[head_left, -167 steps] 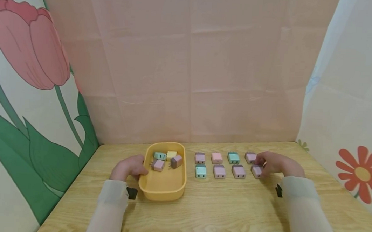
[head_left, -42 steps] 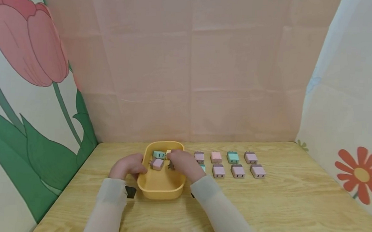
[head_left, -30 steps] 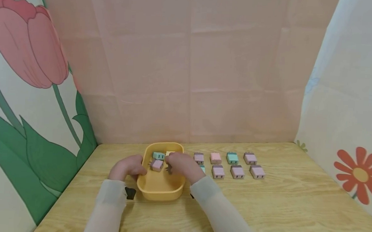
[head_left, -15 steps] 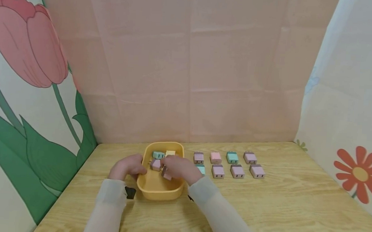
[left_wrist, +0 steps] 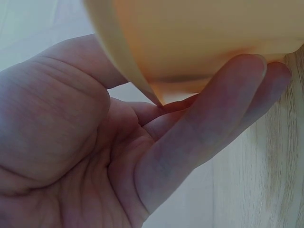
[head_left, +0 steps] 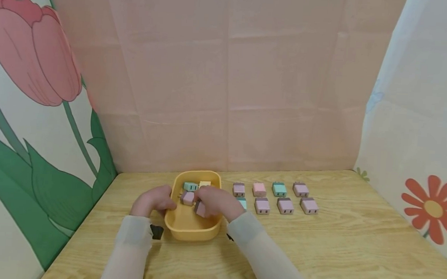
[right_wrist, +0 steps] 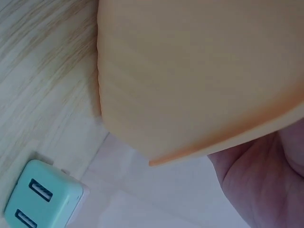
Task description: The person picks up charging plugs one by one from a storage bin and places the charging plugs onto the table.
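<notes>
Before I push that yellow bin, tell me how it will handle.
The yellow bin is probably stiff: it looks unbent where the left hand grips it. Low and broad, it likely slides before tipping. The loose chargers inside may shift.

A wood-grain table carries a yellow bin and eight plug adapters in two rows.

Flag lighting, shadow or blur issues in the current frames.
Head: fairly even light, soft shadows on the table beside the sleeves, fine detail soft; left wrist: dim, left hand partly in shade, tray tinted orange near its edge; right wrist: muted light, tray nearly textureless, teal charger cropped by the frame but its slots readable.
</notes>
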